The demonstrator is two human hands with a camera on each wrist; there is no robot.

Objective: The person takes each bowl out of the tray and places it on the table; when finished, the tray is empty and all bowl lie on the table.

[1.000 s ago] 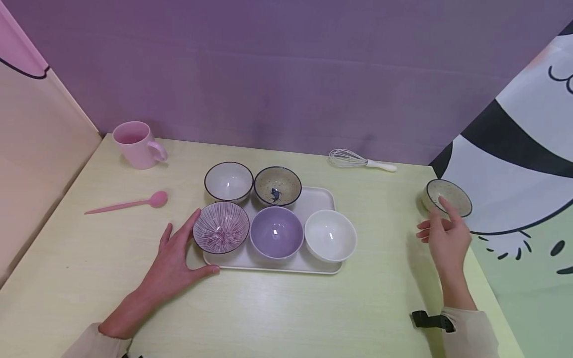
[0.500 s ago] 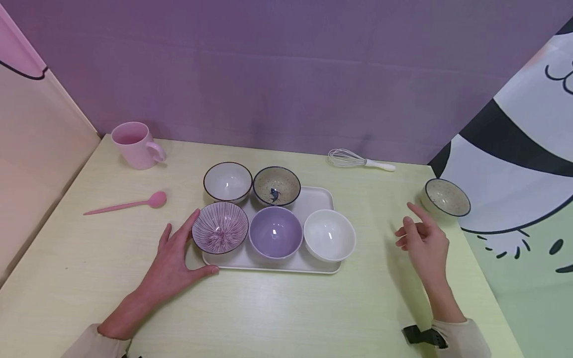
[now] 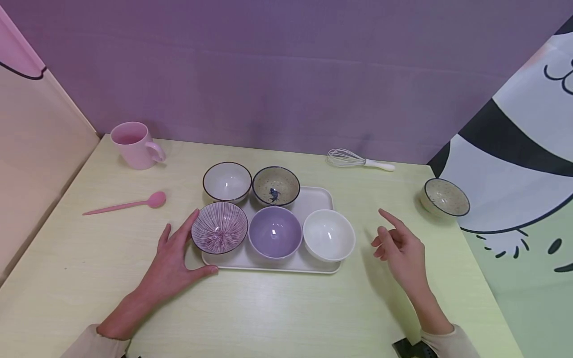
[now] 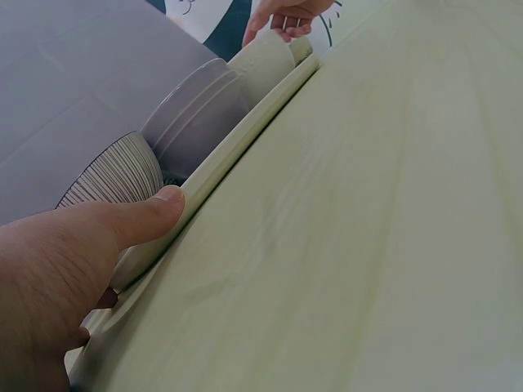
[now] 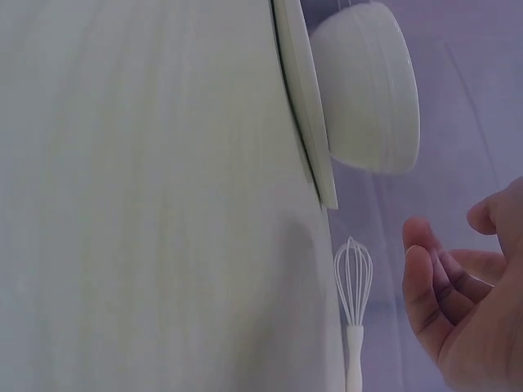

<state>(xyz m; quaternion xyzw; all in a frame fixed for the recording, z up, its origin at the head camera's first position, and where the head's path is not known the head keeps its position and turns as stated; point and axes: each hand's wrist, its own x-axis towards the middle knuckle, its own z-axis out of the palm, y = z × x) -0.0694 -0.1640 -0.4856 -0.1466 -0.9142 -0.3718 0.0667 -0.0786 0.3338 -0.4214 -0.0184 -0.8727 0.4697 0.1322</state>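
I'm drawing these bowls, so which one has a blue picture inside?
The speckled bowl behind the purple bowl. The other speckled bowl, alone at the right, shows no blue picture inside; neither do the others.

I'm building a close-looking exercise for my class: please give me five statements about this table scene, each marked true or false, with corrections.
1. The plain white bowl stands on the tray. True.
2. The pink spoon is inside the mug. False: the pink spoon lies on the table.
3. The left hand is at the tray's near left corner. True.
4. The right hand grips the whisk. False: the right hand holds nothing.
5. A speckled bowl stands right of the tray. True.
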